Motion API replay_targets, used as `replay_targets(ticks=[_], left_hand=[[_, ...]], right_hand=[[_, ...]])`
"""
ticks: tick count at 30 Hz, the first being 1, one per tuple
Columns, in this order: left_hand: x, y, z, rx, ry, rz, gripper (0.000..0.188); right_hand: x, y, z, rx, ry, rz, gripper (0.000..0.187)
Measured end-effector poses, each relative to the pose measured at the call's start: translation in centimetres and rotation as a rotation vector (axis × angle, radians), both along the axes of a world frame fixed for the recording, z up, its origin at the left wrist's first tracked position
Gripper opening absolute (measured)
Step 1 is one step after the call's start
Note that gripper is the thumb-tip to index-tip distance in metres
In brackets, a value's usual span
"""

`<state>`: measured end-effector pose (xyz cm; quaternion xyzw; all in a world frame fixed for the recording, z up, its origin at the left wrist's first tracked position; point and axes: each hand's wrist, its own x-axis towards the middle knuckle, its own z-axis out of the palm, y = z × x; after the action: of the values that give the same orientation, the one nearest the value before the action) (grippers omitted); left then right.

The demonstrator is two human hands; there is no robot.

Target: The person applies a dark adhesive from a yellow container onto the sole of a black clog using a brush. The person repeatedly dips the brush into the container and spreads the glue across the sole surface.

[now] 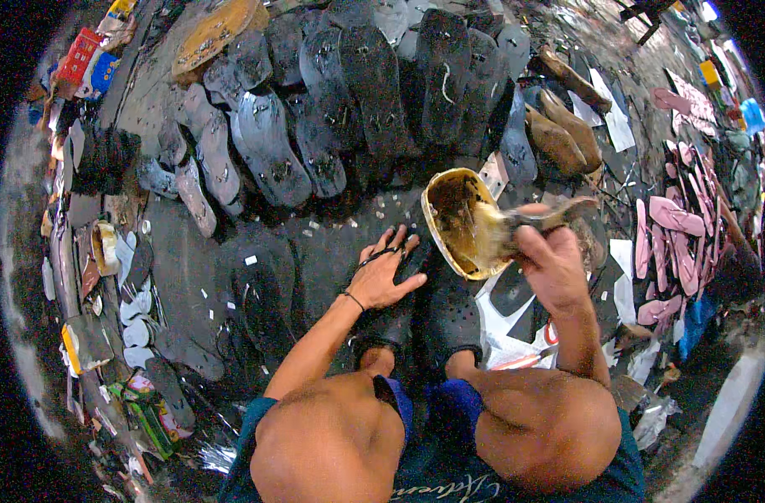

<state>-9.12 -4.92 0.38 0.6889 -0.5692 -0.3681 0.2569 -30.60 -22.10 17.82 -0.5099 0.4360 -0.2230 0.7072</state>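
Left forearm (315,348): extended forward and inward. Left hand (384,275): back uppermost, fingers (393,237) spread forward, thumb (414,283) pointing right. Right forearm (580,339): directed forward, leaning slightly inward. Right hand (552,264): curled in a grip, partly blurred. Left knee (324,444) and right knee (550,427): bent, apart.

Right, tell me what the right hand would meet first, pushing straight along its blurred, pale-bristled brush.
The right hand would likely meet the yellow-rimmed, rounded open container, brush first; blur leaves depth unclear.
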Motion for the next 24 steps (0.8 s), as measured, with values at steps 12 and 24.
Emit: replay_targets(ticks=[12,24], left_hand=[[6.1,-0.6,5.3,-0.234,1.666,0.510,0.052],[5.6,0.3,2.3,-0.219,1.597,0.693,0.055]], right_hand=[[10.2,4.3,-1.2,-0.819,-0.179,0.522,0.029],[9.6,4.5,-1.2,-0.616,-0.131,0.369,0.026]])
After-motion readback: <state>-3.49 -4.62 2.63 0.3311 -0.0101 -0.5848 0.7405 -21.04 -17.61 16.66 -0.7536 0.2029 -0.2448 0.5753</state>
